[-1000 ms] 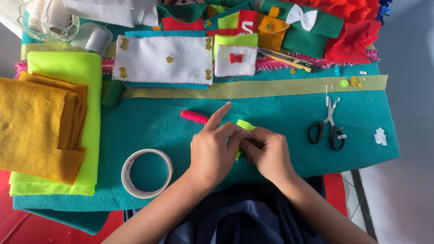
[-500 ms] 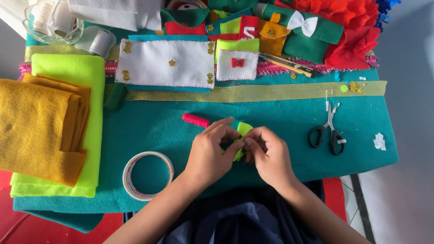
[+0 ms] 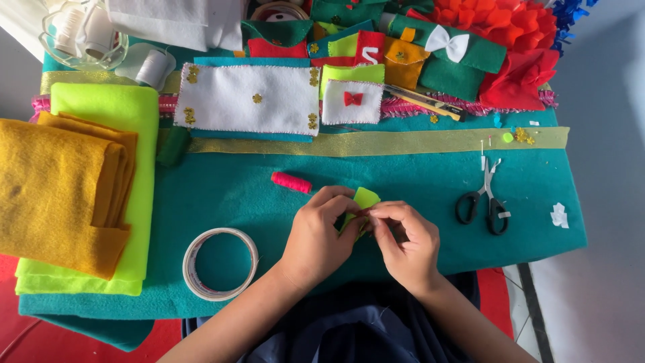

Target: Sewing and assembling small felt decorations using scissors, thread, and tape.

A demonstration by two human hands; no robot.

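Lime-green felt, a small folded piece (image 3: 365,199), sits pinched between the two hands over the teal felt sheet (image 3: 403,176) that covers the table. The left hand (image 3: 318,235) curls its fingers (image 3: 334,198) around the near side of the piece, thumb pressed to it, while the right hand (image 3: 403,236) grips the same piece from the other side, its fingertips (image 3: 376,212) bunched tight where they meet the left thumb. Only the top corner of the piece shows above the knuckles; the rest is hidden inside the grip. Just beyond the left fingers lies a pink spool of thread (image 3: 291,182), apart from the hand. Near the left wrist, toward the person, rests a roll of tape (image 3: 220,263), flat on the sheet. Well off to the right of the right hand lie black-handled scissors (image 3: 485,198), blades closed and pointing away. Farther from the fingers runs a gold ribbon (image 3: 376,142) across the sheet, and past it a white felt pouch (image 3: 248,99) with gold flowers. Far to the left of the left hand is a stack of folded mustard and neon-yellow felt (image 3: 74,195).
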